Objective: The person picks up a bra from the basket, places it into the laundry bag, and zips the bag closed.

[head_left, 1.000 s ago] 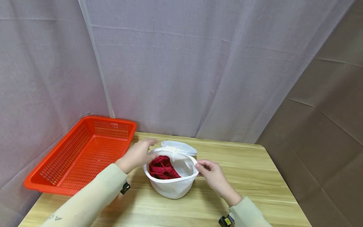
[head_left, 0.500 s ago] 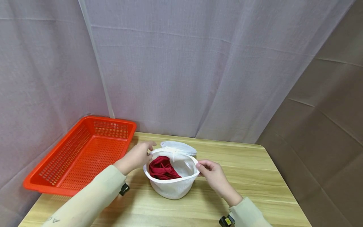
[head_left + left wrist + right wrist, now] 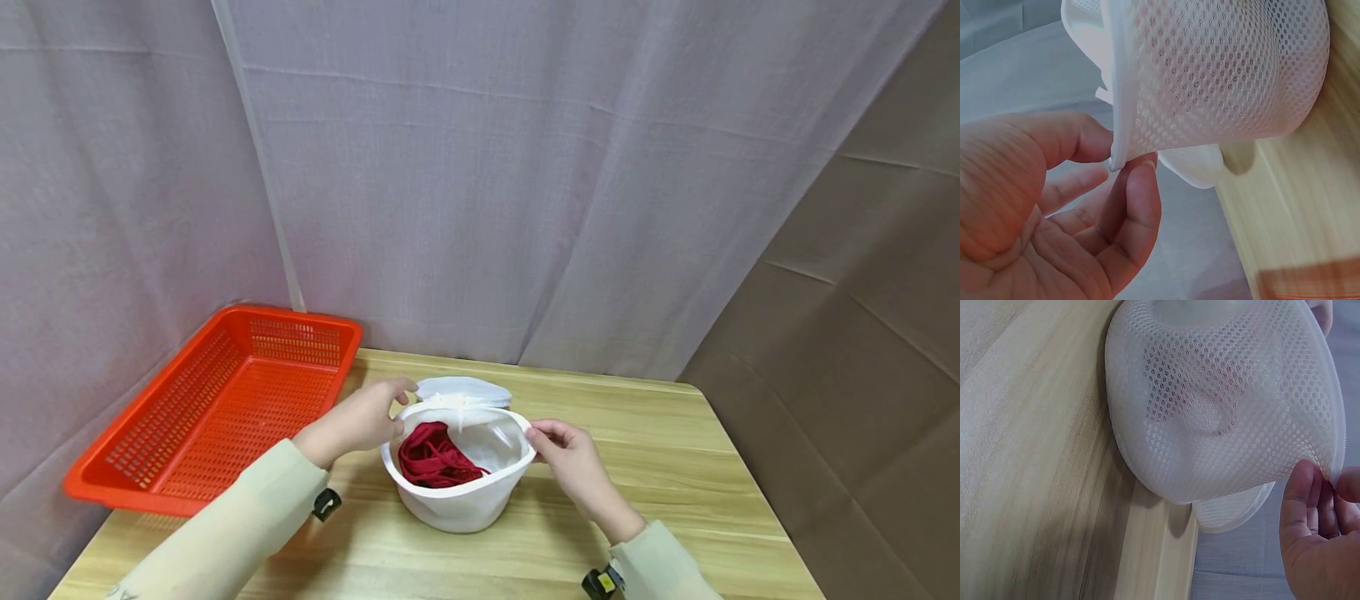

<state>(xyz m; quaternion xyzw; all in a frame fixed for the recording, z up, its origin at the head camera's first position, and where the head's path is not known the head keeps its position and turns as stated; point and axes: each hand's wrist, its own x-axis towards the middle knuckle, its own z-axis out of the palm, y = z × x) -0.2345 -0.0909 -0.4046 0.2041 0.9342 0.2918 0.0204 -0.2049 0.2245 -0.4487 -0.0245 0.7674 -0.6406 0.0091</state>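
A white mesh laundry bag stands on the table with its round mouth open upward. Dark red fabric with thin straps lies bunched inside, toward the left; what garment it is I cannot tell. My left hand pinches the bag's left rim between thumb and fingers, plain in the left wrist view. On the opposite side, my right hand pinches the right rim. Behind the mouth, the bag's white lid is folded back. Through the mesh in the right wrist view, the contents show only as a dim patch.
An orange-red plastic basket with slotted walls sits at the table's left, close to my left forearm. The wooden table extends to the right. Grey curtain hangs behind, and a brown cloth wall borders the right side.
Both hands have spread slightly apart, and the bag's mouth is a little wider. My left fingers have closed on the left rim. The bag has shifted slightly toward me.
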